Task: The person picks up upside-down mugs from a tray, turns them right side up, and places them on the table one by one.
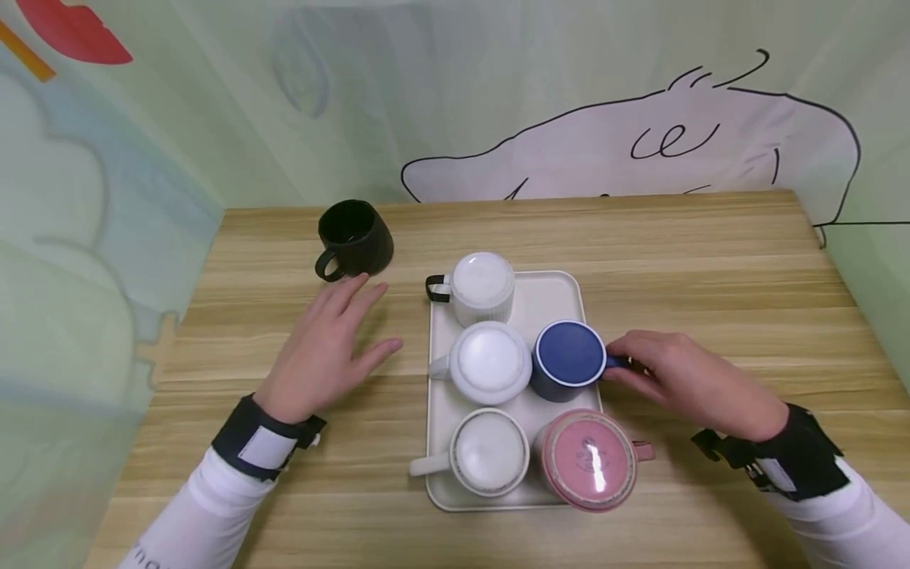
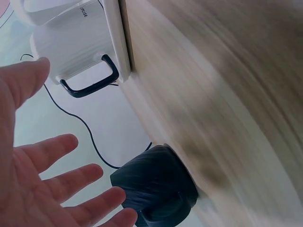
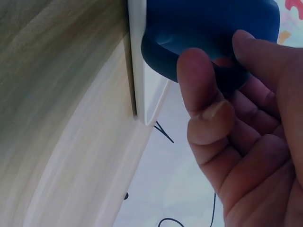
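Observation:
Upside down at the right side of a white tray (image 1: 547, 292) sits a blue mug (image 1: 570, 353), its handle pointing right. My right hand (image 1: 686, 379) pinches that handle between thumb and curled fingers; the right wrist view shows the handle (image 3: 163, 59) close up. My left hand (image 1: 320, 348) is over the table left of the tray, fingers spread and holding nothing. Just beyond its fingertips stands an upright black mug (image 1: 362, 241), its handle toward the hand. In the left wrist view the black mug (image 2: 156, 184) appears past the fingers.
Also upside down on the tray are a ribbed white mug (image 1: 483, 288) with a black handle, a white mug (image 1: 490, 362), a speckled-rim white mug (image 1: 490, 452) and a pink mug (image 1: 590, 460) overhanging the right edge. A printed curtain (image 1: 498, 87) hangs behind the wooden table (image 1: 711, 261).

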`<state>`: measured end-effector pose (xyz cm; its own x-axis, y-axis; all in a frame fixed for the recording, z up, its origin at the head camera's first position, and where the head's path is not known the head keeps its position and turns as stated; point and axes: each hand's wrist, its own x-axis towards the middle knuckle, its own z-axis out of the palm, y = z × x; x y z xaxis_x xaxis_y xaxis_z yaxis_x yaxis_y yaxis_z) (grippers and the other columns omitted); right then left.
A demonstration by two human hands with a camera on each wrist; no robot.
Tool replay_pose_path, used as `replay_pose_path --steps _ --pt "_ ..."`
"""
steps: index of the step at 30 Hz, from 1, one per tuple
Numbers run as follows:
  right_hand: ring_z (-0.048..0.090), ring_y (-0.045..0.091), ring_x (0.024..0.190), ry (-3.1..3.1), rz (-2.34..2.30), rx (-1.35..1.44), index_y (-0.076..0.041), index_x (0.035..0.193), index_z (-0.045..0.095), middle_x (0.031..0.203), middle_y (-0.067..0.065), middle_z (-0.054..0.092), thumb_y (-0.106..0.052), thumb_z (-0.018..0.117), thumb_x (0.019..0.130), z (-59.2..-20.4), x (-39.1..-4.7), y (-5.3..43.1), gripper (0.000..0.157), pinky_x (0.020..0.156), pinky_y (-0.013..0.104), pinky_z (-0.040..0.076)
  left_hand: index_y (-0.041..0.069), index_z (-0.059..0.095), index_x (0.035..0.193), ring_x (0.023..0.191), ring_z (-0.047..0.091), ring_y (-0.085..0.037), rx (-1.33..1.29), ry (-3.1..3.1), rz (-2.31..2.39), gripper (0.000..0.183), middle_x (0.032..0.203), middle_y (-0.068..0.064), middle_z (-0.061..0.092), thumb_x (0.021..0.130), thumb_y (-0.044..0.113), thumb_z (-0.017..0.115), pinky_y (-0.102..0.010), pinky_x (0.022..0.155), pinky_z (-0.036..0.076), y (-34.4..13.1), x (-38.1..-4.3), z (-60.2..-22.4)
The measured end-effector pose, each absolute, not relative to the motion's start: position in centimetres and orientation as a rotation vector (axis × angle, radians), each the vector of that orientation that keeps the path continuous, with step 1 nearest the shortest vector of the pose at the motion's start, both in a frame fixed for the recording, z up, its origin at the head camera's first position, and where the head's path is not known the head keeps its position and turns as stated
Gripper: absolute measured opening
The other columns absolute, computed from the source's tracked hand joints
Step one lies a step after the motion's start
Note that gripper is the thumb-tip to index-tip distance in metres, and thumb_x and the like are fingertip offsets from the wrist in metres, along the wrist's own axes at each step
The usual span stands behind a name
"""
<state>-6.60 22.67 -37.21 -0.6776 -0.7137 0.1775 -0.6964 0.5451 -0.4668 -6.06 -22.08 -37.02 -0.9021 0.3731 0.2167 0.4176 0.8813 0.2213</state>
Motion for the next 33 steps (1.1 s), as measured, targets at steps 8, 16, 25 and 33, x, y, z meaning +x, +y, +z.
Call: replay_pose_path --steps 8,16,25,33 --pt "0.062 0.002 0.088 2.777 -0.77 -1.285 -0.014 0.108 0.069 0.098 -0.013 0.065 -0.013 0.074 0.089 -37.1 -6.6 22.8 0.02 0.076 0.025 0.055 0.004 0.05 0.144 0.136 0.037 -0.04 -0.636 -2.84 -0.406 0.076 0.148 -0.021 0.042 0.089 0.054 0.067 -0.054 0.111 0.03 -22.1 -6.1 -37.2" --pt "0.056 0.0 0.073 2.887 -0.832 -1.283 -0.017 0.104 0.067 0.087 -0.015 0.061 -0.01 0.077 0.085 -35.4 -7.2 23.4 0.021 0.064 0.016 0.049 0.006 0.05 0.144 0.136 0.039 -0.035 -0.636 -2.81 -0.457 0.076 0.15 -0.018 0.042 0.089 0.055 0.066 -0.052 0.11 0.033 -21.7 -6.2 -36.3" --pt "0.058 0.0 0.068 2.972 -0.978 -1.158 -0.012 0.106 0.068 0.086 -0.012 0.065 -0.003 0.076 0.085 -32.4 -8.7 23.6 0.024 0.058 0.014 0.048 0.004 0.052 0.143 0.136 0.04 -0.032 -0.701 -2.708 -0.575 0.071 0.149 -0.015 0.045 0.09 0.048 0.069 -0.048 0.11 0.033 -20.4 -7.1 -35.2" --pt "0.062 0.005 0.066 2.978 -1.189 -0.95 -0.006 0.112 0.068 0.088 -0.003 0.068 -0.009 0.07 0.093 -31.3 -10.7 21.8 0.019 0.058 0.016 0.051 0.005 0.053 0.142 0.135 0.043 -0.023 -0.718 -2.672 -0.778 0.065 0.145 -0.009 0.049 0.094 0.047 0.065 -0.04 0.109 0.037 -18.3 -8.4 -34.0"
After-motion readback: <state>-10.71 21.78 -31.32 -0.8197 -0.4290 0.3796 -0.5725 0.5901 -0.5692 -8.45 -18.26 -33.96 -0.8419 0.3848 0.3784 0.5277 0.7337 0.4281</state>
